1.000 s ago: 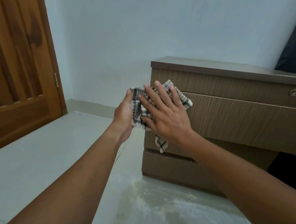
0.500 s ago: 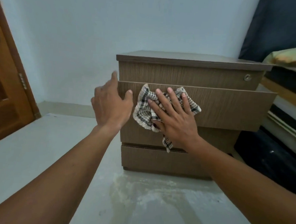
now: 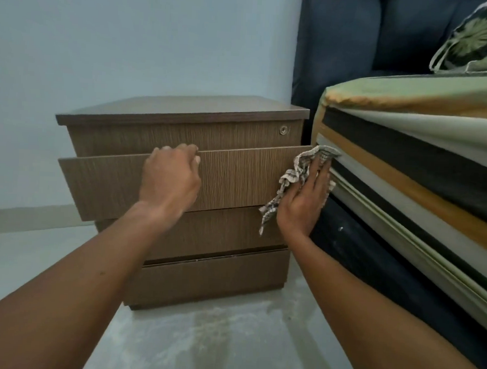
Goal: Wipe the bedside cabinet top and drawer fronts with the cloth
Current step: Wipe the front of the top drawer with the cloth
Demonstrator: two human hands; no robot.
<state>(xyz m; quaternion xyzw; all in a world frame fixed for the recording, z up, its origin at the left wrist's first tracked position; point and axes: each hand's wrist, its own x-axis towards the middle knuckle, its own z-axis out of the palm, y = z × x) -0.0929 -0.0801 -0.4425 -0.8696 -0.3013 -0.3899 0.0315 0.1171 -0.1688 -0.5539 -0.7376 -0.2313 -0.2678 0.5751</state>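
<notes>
A pale blue wall backs a brown bedside cabinet on a grey floor. The left hand curls its fingers over the top edge of the pulled-out middle drawer front, gripping it. At that drawer's right end, the right hand lies flat with fingers extended, pressing the checked cloth against the drawer's edge. Just beside it, a striped mattress rises, with a pillow on top.
</notes>
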